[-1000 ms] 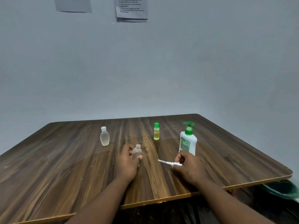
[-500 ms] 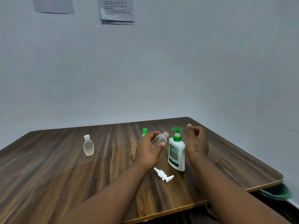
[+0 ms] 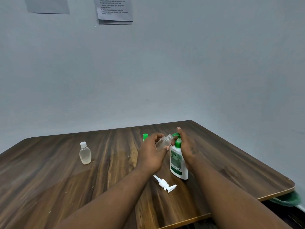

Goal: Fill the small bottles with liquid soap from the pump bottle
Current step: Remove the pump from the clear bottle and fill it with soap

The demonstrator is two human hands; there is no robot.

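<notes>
My left hand grips a small clear bottle with no cap, tilted so its neck points at the green spout of the white pump bottle. My right hand rests on top of the green pump head, fingers fairly straight. A white spray pump top lies on the wooden table in front of the pump bottle. A second small clear bottle with a white cap stands to the left. Behind my left hand, only the green cap of a third small bottle shows.
The table's right corner and front edge lie close to my right forearm. A green object sticks out below that corner. Papers hang on the grey wall behind.
My left hand has brought the open bottle's neck up to the pump spout. My right hand has come down onto the pump head. Earlier it laid the spray top on the table.
</notes>
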